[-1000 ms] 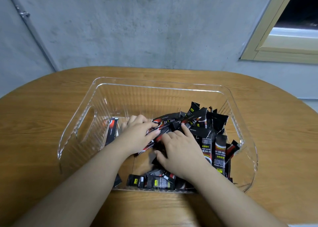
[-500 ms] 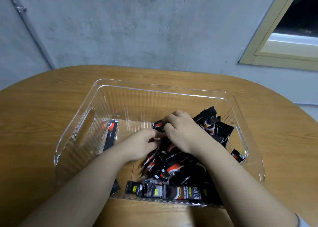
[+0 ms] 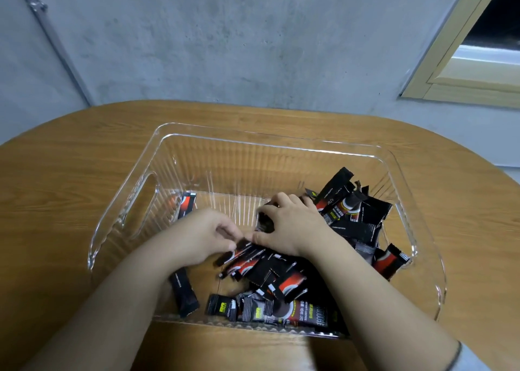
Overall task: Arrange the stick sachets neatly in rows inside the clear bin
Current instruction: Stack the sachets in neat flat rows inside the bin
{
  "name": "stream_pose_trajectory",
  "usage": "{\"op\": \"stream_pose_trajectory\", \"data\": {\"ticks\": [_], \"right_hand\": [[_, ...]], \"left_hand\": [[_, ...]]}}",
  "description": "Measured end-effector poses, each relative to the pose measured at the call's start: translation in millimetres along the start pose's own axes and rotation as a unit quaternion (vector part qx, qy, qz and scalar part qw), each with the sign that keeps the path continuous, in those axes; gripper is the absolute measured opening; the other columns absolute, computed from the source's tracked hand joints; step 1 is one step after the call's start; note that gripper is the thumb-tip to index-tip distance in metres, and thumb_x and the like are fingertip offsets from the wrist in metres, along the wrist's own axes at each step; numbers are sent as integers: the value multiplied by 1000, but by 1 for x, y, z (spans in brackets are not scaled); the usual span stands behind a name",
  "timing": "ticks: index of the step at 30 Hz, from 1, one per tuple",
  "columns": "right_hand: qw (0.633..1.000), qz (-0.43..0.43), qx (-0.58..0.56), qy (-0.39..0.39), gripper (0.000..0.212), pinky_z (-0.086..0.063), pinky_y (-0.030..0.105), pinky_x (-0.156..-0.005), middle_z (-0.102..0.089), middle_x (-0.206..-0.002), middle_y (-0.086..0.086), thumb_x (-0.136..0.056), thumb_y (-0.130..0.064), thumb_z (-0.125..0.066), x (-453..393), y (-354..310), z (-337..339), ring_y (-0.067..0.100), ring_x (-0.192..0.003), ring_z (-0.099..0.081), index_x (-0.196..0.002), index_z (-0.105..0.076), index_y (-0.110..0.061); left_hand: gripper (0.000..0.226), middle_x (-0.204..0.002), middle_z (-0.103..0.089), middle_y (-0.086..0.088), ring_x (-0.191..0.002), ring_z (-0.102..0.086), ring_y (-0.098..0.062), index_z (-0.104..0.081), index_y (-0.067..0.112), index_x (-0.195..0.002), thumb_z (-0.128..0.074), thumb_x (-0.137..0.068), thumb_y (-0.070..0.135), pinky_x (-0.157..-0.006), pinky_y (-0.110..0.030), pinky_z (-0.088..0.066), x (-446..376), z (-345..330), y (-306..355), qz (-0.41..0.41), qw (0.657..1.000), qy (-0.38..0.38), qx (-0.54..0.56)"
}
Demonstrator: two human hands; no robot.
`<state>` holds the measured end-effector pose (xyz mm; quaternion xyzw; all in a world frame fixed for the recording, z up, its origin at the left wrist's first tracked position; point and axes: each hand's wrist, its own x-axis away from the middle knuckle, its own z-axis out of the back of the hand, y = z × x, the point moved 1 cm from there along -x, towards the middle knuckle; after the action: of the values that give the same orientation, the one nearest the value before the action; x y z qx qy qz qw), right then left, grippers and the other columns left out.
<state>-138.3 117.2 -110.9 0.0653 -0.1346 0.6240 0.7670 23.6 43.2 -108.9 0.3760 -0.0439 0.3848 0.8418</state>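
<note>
Stick sachets (image 3: 349, 218) heaped loose in the clear bin (image 3: 270, 141), mostly at its right side.

One sachet is pinched by the left hand (image 3: 202, 237); another is gripped by the right hand (image 3: 292, 224). The bin is set on a rounded wooden counter (image 3: 70, 156), backed by a grey concrete wall (image 3: 225, 38) and a cream window frame (image 3: 464, 69).

One head camera – looks forward and down, close over the bin (image 3: 270, 142)

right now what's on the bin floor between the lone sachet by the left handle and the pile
Head view: bare clear floor at the back; nearer, the left hand crosses that gap between lone sachet and pile in the bin.
</note>
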Motion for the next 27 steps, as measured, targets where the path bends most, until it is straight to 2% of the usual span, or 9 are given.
{"op": "stream_pose_trajectory", "data": {"ticks": [3, 6, 8, 10, 14, 17, 19, 22, 27], "right_hand": [[1000, 13, -6, -6, 74, -14, 42, -114, -41, -128, -2, -76, -74, -51, 3, -1, 2, 19, -129, -33, -134, -46, -29], [999, 37, -11, -22, 71, -6, 42, -118, -34, -144, -6, -79, -67, -53, 7, -2, 3, 17, -137, -27, -135, -46, -24], [998, 47, 3, -37, 67, -7, 43, -118, -36, -146, -5, -83, -63, -51, 10, -1, 6, 17, -138, -27, -136, -45, -22], [998, 47, 25, -46, 60, -5, 47, -117, -41, -143, -3, -88, -59, -47, 15, 0, 8, 18, -137, -28, -137, -44, -23], [998, 43, 44, -10, 42, 7, 55, -112, -46, -139, -5, -99, -43, -34, 26, 1, 8, 16, -138, -25, -135, -44, -24], [999, 39, 6, 13, 38, 9, 55, -112, -41, -143, -9, -102, -31, -27, 35, 2, 4, 13, -141, -18, -136, -43, -23], [998, 35, -18, 43, 39, 10, 52, -112, -39, -145, -13, -101, -26, -27, 41, 5, 1, 10, -142, -17, -136, -44, -25], [996, 26, -49, 75, 40, 11, 47, -114, -41, -143, -18, -99, -22, -31, 47, 10, -1, 3, -141, -18, -133, -49, -28], [993, 27, -55, 101, 40, 10, 45, -114, -42, -142, -17, -97, -23, -34, 49, 8, -4, 4, -139, -23, -134, -47, -30]], "left_hand": [[26, -91, -49, 23, -79, -49, 6, -62, 32, -110, -67, -84, 31, -71, -13, -39, 11, -4, -7, 3, 996, 32, -84], [44, -95, -42, 22, -80, -45, 5, -54, 34, -121, -66, -81, 46, -75, -17, -39, 12, -15, -9, 4, 999, 2, -54], [53, -96, -39, 21, -82, -44, 2, -47, 35, -126, -66, -79, 50, -75, -19, -37, 11, -18, -6, -4, 999, -1, -52], [56, -104, -37, 19, -92, -42, -1, -42, 36, -131, -63, -81, 51, -80, -21, -36, 10, -21, -1, -28, 998, 1, -64], [57, -133, -31, 23, -124, -32, -1, -29, 43, -140, -54, -89, 47, -103, -27, -33, 11, -29, 7, -99, 994, -20, -38], [57, -139, -23, 30, -131, -22, 5, -29, 49, -138, -51, -85, 59, -110, -34, -29, 13, -31, 10, -119, 992, -43, -7], [60, -140, -22, 31, -131, -18, 7, -32, 50, -136, -52, -81, 63, -111, -33, -26, 12, -32, 10, -125, 990, -61, -16], [53, -140, -23, 27, -131, -15, 4, -36, 51, -132, -57, -83, 54, -109, -32, -23, 8, -35, 11, -127, 989, -60, -50], [31, -121, -37, 24, -120, -27, 0, -49, 46, -116, -52, -91, 28, -99, -25, -30, 3, -34, 8, -117, 991, 16, -58]]}}
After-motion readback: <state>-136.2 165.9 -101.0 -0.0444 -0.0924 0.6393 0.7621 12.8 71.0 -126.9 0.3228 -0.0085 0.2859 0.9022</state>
